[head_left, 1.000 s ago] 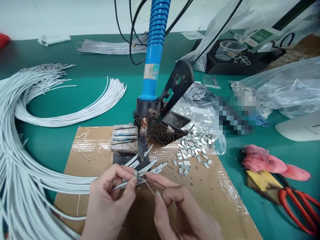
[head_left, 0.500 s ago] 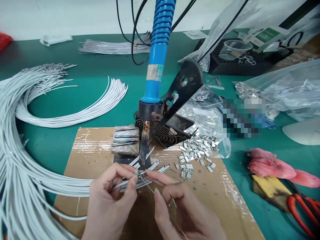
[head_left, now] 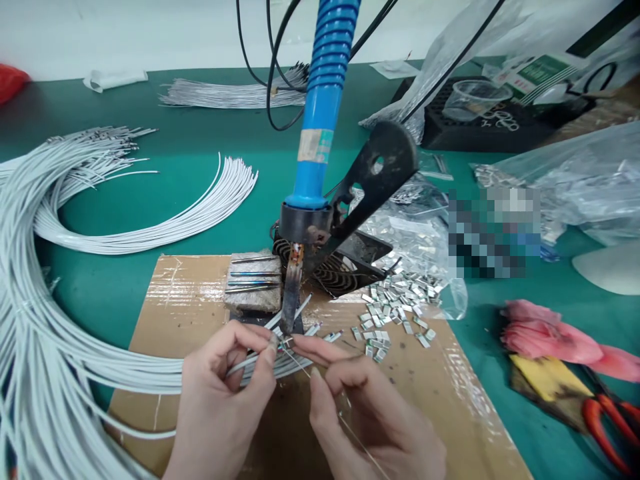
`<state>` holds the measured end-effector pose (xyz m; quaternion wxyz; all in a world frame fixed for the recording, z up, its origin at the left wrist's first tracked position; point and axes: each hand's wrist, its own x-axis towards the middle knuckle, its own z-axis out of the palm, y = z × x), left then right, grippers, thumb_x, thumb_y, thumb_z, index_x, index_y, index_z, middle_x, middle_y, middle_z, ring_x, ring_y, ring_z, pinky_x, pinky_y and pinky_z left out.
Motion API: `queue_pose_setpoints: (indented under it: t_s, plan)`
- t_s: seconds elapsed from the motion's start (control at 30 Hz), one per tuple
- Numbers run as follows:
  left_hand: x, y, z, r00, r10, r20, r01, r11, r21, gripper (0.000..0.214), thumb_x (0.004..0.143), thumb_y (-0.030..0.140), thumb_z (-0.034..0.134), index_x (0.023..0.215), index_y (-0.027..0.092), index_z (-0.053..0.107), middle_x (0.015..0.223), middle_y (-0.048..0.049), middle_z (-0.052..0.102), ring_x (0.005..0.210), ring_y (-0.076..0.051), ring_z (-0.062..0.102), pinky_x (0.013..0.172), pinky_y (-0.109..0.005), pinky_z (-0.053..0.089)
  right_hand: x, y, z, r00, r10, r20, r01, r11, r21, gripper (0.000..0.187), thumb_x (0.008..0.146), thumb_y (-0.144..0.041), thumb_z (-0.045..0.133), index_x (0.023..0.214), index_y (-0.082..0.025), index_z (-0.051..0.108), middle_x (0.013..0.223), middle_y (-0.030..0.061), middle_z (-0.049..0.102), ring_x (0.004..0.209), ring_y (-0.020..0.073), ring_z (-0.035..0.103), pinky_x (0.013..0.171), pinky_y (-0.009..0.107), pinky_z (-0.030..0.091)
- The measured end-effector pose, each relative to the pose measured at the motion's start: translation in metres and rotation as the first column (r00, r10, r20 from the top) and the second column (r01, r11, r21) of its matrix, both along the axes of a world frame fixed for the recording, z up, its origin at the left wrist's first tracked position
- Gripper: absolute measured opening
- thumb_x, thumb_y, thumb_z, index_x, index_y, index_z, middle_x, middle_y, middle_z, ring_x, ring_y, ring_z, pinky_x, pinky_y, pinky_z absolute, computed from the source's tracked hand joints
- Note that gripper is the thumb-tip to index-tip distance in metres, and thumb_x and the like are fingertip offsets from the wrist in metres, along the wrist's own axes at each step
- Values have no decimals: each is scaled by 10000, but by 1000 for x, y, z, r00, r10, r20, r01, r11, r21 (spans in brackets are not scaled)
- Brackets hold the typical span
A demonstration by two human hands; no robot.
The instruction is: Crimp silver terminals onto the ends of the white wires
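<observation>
A soldering iron with a blue handle hangs tip-down in a black stand. Its dark tip reaches down to my fingertips. My left hand pinches a white cable by its end, just below the tip. A tiny shiny metal piece shows at that spot, too small to make out fully. My right hand is closed on a thin solder wire, which runs up to the joint at the tip. Its forefinger reaches to the metal piece.
White cables sweep in from the left across a cardboard sheet. Beside the stand lies a grey block with thin rods. Small metal tabs are scattered at right, near plastic bags, a pink cloth and red-handled scissors.
The view has shifted slightly, so most things sit a little further right. Both hands keep nearly the same pose, with cable and solder wire at the iron's tip.
</observation>
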<state>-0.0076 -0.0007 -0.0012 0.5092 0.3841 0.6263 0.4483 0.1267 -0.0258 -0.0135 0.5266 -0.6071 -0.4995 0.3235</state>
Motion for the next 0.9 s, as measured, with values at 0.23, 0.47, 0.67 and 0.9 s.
queue_pose_setpoints:
  t_s: [0.23, 0.47, 0.67, 0.9]
  plan:
    - [8, 12, 12, 995, 100, -17, -98, 992, 73, 136, 673, 118, 740, 572, 186, 680, 704, -4, 778, 598, -107, 722, 554, -114, 552, 4, 5, -2, 994, 34, -101, -39, 998, -47, 225, 910, -172, 644, 701, -231, 587, 1047, 96, 828, 951, 223, 807, 816, 266, 632]
    - [9, 16, 14, 997, 80, -15, -78, 995, 68, 113, 684, 127, 736, 597, 184, 692, 721, -21, 798, 623, -120, 739, 566, -120, 564, 5, 7, -1, 993, 39, -110, -42, 999, -25, 215, 905, -149, 646, 718, -231, 579, 1052, 79, 831, 938, 209, 810, 830, 258, 628]
    - [7, 16, 13, 997, 78, 2, -78, 995, 64, 110, 685, 126, 747, 604, 179, 696, 729, -28, 798, 639, -127, 747, 578, -124, 568, 5, 8, 0, 995, 34, -95, -37, 999, -23, 212, 898, -160, 659, 709, -229, 591, 1051, 93, 831, 927, 221, 809, 813, 273, 634]
    - [7, 17, 16, 997, 82, -2, -82, 995, 63, 108, 680, 121, 745, 596, 173, 702, 730, -36, 800, 653, -123, 746, 600, -118, 566, 6, 8, 2, 995, 41, -93, -44, 999, -26, 217, 903, -172, 666, 710, -233, 588, 1048, 86, 831, 925, 216, 811, 796, 263, 637]
